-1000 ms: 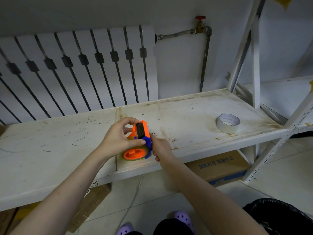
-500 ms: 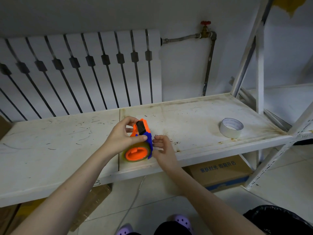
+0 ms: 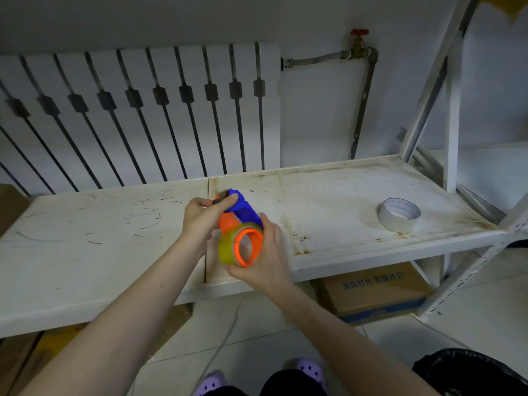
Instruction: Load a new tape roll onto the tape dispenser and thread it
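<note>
Now the dispenser (image 3: 238, 212) is lifted off the shelf (image 3: 85, 247) and tipped so the roll's orange hub faces the camera, where half a second ago it rested lower with its black blade end up. At its upper end the left hand (image 3: 203, 218) pinches it between thumb and fingertips. To the right, the right hand (image 3: 267, 261) cups the yellowish tape roll (image 3: 238, 245) mounted on the hub, fingers curled behind it; a white roll (image 3: 399, 214) lies well apart on the shelf.

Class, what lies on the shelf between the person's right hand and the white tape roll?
Nothing: in the head view, only bare, stained shelf separates the right hand from the white tape roll.
</note>
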{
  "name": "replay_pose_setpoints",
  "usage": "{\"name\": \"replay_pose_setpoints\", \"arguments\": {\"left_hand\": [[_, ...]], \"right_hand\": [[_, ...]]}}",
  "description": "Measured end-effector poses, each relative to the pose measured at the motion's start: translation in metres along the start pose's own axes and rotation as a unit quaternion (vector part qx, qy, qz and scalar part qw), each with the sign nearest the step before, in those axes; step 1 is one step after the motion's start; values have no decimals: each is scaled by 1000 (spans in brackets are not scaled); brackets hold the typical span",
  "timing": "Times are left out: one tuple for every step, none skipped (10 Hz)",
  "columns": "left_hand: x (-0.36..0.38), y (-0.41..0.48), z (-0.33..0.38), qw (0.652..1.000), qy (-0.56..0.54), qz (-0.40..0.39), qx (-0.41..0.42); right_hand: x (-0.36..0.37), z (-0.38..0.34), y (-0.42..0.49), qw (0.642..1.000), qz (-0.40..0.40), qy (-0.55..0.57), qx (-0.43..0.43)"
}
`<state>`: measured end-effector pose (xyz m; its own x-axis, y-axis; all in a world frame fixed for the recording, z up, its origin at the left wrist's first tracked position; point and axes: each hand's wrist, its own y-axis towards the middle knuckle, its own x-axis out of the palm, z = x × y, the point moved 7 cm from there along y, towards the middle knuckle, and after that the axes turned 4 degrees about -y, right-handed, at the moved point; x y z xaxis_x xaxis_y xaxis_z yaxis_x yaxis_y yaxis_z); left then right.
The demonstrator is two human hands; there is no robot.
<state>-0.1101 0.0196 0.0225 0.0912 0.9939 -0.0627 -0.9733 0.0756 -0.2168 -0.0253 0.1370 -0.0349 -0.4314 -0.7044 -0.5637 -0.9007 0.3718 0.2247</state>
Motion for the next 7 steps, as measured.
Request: {"name": "replay_pose_setpoints", "arguments": {"left_hand": [[12,-7,-6,996,57,-60,-36],[22,-12,-13,994,58,-84,-46],[32,-15,-21,989,86,-116,-42],[36,-18,-22,986,113,-119,-26],[36,-22,-18,987,110,-116,-16],[35,-25,-9,987,113,-115,5],[31,-34,6,989,98,-111,27]], "right_hand": [[-40,22,15,997,54,-44,17],[-85,54,34,987,100,-92,82],[-121,77,43,961,132,-200,135],[-135,94,44,940,125,-264,175],[-132,99,45,930,88,-301,192],[-130,86,38,927,89,-314,185],[-129,50,22,945,125,-292,76]]}}
